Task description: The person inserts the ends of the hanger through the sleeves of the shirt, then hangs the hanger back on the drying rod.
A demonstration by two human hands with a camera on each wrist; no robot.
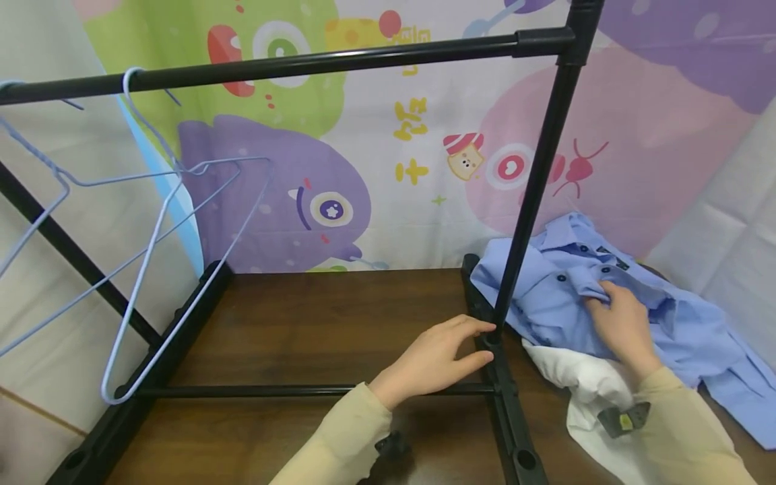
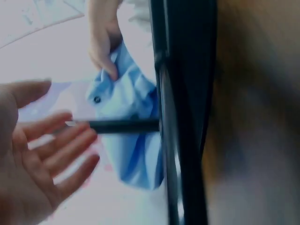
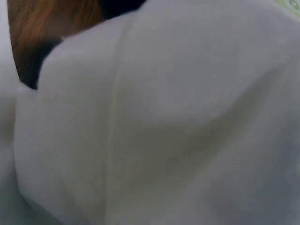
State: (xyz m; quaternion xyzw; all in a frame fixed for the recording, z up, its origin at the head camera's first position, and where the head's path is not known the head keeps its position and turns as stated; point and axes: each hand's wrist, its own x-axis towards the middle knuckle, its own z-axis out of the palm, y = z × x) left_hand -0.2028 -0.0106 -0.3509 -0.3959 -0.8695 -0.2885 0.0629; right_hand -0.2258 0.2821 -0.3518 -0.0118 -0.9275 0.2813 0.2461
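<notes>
A light blue buttoned shirt [image 1: 545,269] lies crumpled to the right of a black rack [image 1: 533,175]. My right hand [image 1: 624,327] pinches a fold of it near the buttons; the left wrist view also has this shirt [image 2: 133,154] beyond the rack's post. White cloth [image 1: 591,384] lies under the shirt, and pale cloth [image 3: 154,117] fills most of the right wrist view, hiding the right hand there. My left hand [image 1: 439,353] reaches toward the foot of the rack's right post, fingertips overlapping it in the head view. Its fingers are loosely spread and hold nothing [image 2: 51,159].
Light blue wire hangers [image 1: 145,256] hang from the rack's top bar [image 1: 327,65] at left. A thin lower bar [image 1: 261,391] crosses between the black base feet on the brown wooden surface [image 1: 339,316]. Behind stands a cartoon-printed curtain [image 1: 412,222].
</notes>
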